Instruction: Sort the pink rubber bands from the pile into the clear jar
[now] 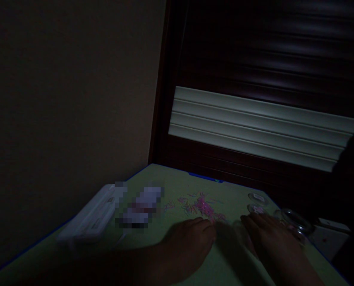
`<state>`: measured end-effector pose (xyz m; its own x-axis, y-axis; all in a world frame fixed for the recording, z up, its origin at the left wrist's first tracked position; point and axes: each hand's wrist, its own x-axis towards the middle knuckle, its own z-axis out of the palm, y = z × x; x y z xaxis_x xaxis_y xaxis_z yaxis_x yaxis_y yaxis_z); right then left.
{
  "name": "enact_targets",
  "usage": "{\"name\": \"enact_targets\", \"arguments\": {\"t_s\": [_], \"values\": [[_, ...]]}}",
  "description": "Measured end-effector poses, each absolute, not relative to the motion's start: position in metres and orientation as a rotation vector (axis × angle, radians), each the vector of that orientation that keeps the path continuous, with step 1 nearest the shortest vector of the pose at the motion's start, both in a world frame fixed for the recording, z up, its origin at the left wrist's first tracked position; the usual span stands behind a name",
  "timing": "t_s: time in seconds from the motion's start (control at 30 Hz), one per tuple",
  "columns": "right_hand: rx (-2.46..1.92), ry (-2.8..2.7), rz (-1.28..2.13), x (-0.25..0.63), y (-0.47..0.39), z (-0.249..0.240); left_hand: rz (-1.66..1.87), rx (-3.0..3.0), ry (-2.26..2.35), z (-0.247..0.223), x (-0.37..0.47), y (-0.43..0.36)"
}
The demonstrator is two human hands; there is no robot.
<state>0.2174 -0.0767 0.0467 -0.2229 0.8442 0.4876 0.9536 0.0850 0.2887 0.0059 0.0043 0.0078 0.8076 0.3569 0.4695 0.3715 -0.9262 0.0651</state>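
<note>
A loose heap of small pink pieces (205, 206) lies on the pale green table (165, 178). My left hand (191, 242) is just in front of the heap, its fingers curled together; what they hold, if anything, is hidden. To the right, my right hand (268, 234) reaches over the table with its fingers bent down beside small clear round containers (256, 208). Its fingertips are dark and partly hidden, so whether it holds anything does not show.
A long white case (89, 218) lies at the left, next to a pixelated object (144, 204). Another round lid (258, 198) and a clear jar (296, 222) stand near the right edge. Beyond the edge is a white box (332, 234). Walls rise behind.
</note>
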Motion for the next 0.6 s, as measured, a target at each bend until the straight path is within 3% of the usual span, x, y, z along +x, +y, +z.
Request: {"name": "enact_targets", "arguments": {"t_s": [0.17,0.6], "values": [[-1.667,-2.399,-0.832,0.201,-0.065,0.028,-0.765,-2.946,-0.596,0.006,0.007,0.005],[-1.679,-2.469,-0.396,0.192,-0.066,0.030,-0.604,-2.824,-0.758,0.012,-0.004,0.036]]}}
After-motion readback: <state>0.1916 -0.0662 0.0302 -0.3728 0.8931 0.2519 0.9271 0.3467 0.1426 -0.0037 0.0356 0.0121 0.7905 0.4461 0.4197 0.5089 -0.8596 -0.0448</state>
